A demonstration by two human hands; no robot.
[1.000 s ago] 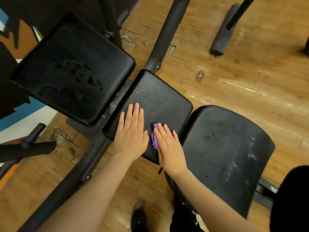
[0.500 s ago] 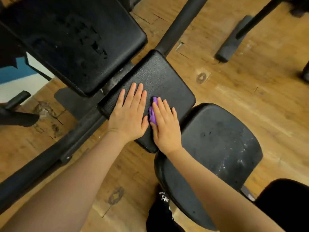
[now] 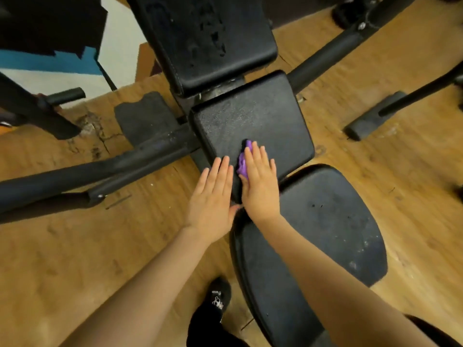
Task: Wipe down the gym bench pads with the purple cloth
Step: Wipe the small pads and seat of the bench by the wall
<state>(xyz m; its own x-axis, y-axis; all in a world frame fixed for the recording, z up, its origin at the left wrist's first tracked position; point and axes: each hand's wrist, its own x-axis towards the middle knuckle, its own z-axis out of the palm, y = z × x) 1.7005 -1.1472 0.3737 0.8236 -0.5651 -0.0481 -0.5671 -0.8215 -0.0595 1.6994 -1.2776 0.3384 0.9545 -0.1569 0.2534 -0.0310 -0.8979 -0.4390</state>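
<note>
The purple cloth [image 3: 242, 164] lay bunched up on the middle pad [image 3: 253, 121] of the gym bench. Only a small part of it showed, poking out from under the thumb side of the right hand [image 3: 260, 182]. The right hand lay flat on top of the cloth, its fingers straight and close together, pressing the cloth onto the pad.

Just to the left of that hand was the left hand [image 3: 213, 196]. It was flat too, with its fingers straight and held side by side, and it held nothing. Its fingers rested on the near left edge of the same pad. The two hands were very close, almost touching.

Past the fingertips stood the back pad [image 3: 208, 38], with scuffed marks on it. Under the right arm was the big round seat pad [image 3: 325, 229], with small pale specks. Below the hands a black shoe [image 3: 218, 295] stood on the wooden floor [image 3: 75, 259].
</note>
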